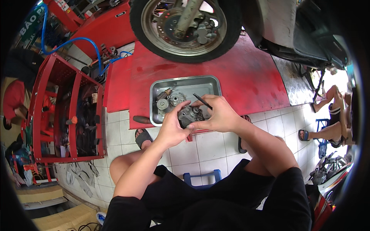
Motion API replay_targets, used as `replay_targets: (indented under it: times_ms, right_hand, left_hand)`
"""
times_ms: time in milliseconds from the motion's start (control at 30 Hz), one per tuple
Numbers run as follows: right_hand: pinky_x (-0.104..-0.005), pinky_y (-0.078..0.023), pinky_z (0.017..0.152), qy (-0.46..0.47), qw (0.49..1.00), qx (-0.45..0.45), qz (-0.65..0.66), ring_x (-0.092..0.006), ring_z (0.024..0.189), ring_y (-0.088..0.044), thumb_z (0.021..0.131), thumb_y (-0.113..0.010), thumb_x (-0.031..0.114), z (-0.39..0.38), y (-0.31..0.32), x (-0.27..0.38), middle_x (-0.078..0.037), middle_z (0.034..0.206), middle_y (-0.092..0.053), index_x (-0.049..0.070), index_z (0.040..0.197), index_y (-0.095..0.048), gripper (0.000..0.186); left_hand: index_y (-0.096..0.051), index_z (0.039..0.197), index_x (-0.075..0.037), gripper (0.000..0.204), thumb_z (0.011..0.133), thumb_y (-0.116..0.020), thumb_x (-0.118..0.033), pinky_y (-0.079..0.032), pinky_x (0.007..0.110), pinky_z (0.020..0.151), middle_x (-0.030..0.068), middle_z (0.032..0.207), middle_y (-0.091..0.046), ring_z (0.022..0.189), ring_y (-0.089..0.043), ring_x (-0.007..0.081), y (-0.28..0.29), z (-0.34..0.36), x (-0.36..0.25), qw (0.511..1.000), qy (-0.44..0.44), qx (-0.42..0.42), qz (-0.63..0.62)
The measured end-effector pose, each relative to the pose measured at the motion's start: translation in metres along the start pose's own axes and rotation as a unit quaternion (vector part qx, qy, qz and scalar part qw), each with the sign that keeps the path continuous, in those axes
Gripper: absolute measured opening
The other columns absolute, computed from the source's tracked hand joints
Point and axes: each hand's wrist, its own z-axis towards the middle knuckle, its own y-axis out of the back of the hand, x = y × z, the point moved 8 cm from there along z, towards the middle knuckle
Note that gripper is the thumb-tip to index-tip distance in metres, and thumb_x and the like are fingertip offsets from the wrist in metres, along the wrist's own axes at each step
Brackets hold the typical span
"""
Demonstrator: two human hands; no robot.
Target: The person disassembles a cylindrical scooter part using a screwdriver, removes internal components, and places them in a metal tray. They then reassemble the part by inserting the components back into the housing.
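Observation:
A grey metal engine part point(191, 114), rounded with a raised boss, is held over the near edge of a metal tray point(221, 89). My left hand point(175, 125) grips its left side, thumb and fingers closed around it. My right hand point(217, 114) clasps its right side, with the thumb along the lower edge. A slim dark rod-like tool point(202, 100) sticks out from between my right fingers; its tip is too small to tell. Inside the tray lie a round metal piece point(162, 104), a metal housing point(177, 98) and a brownish cylindrical part point(165, 93).
The tray stands on a red platform point(246, 82) beneath a motorbike wheel point(187, 57). A dark tool handle point(141, 119) lies at the platform's near edge. To the left are a red shelf cart point(73, 157) and a blue hose point(69, 40). Another person's leg point(325, 133) shows at right.

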Motion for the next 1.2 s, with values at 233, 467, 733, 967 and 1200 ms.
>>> replay_targets:
  times_ms: [233, 467, 733, 967, 1200]
  right_hand:
    - [-0.0260, -0.040, 0.055, -0.013, 0.978, -0.139, 0.153, -0.0058, 0.060, -0.051, 0.068, -0.091, 0.029, 0.025, 0.062, -0.005, 0.001, 0.072, -0.063, -0.002, 0.103, -0.071, 0.051]
    - [-0.0427, -0.056, 0.081, -0.166, 0.951, -0.101, -0.239, -0.0355, 0.091, -0.071, 0.064, -0.086, 0.052, 0.065, 0.026, -0.087, -0.020, 0.097, -0.072, 0.000, 0.099, -0.073, 0.065]
    - [-0.0451, -0.057, 0.077, -0.194, 0.907, -0.060, -0.368, -0.0357, 0.094, -0.069, 0.071, -0.084, 0.045, 0.076, -0.019, -0.110, -0.018, 0.117, -0.063, -0.002, 0.106, -0.068, 0.061]
    - [-0.0469, -0.058, 0.079, -0.194, 0.907, -0.111, -0.357, -0.0367, 0.096, -0.069, 0.078, -0.080, 0.029, 0.074, -0.010, -0.110, -0.020, 0.121, -0.061, 0.000, 0.125, -0.058, 0.060]
    - [-0.0368, -0.052, 0.065, -0.129, 0.986, -0.109, -0.002, -0.0225, 0.069, -0.066, 0.081, -0.079, 0.034, 0.059, 0.003, -0.039, -0.012, 0.074, -0.066, -0.001, 0.099, -0.068, 0.042]
  left_hand:
    - [-0.054, 0.131, 0.003, 0.069, 0.068, -0.083, -0.001, -0.045, 0.034, 0.103, 0.0170, 0.121, -0.066, 0.116, -0.061, 0.0220, 0.044, -0.009, 0.024, 0.994, 0.055, -0.077, 0.055]
    - [-0.055, 0.128, 0.005, 0.065, 0.070, -0.083, -0.002, -0.046, 0.034, 0.101, 0.0176, 0.119, -0.066, 0.114, -0.063, 0.0240, 0.065, -0.022, 0.040, 0.983, 0.101, -0.129, -0.084]
    - [-0.056, 0.129, 0.002, 0.067, 0.068, -0.084, 0.000, -0.043, 0.034, 0.104, 0.0144, 0.120, -0.067, 0.116, -0.060, 0.0212, 0.060, -0.023, 0.035, 0.988, 0.087, -0.125, -0.029]
    - [-0.056, 0.129, 0.000, 0.067, 0.068, -0.084, 0.001, -0.042, 0.034, 0.105, 0.0117, 0.122, -0.064, 0.118, -0.058, 0.0203, 0.054, -0.019, 0.036, 0.987, 0.071, -0.120, -0.077]
    - [-0.053, 0.130, -0.001, 0.068, 0.069, -0.082, 0.000, -0.039, 0.035, 0.108, 0.0143, 0.127, -0.062, 0.122, -0.057, 0.0249, 0.052, -0.017, 0.019, 0.986, -0.008, -0.115, -0.124]
